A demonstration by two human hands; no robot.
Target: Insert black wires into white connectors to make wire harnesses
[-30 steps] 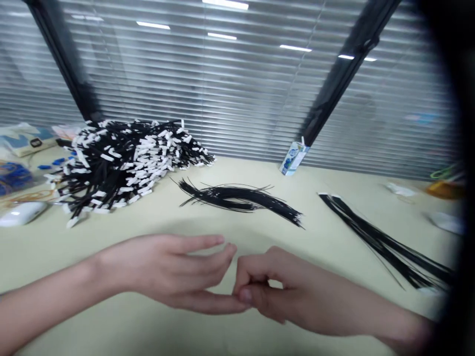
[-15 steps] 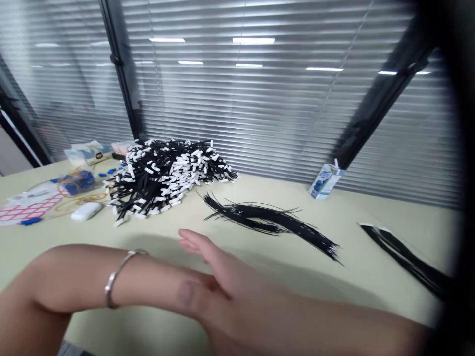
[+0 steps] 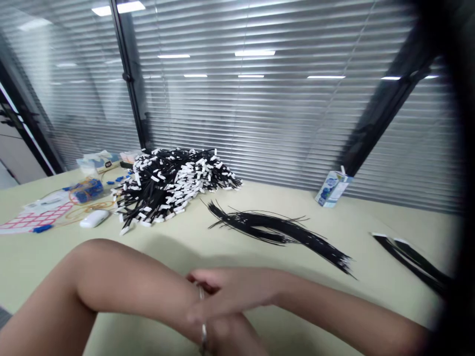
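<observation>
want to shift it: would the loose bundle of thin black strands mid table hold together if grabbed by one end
Probably not: no tie shows on the bundle of black strands and its ends splay, so some would likely slip out. Its curved lie suggests bendy strands that would droop. So thin, probably light.

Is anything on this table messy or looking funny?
Yes, a bit. The black strips with white tags lie in a jumbled heap, pointing every way. The loose black strands beside it splay out with stray ends. The little carton looks tilted, maybe just the camera. The right hand clasps a wrist bracelet. Nothing looks spilled.
</observation>
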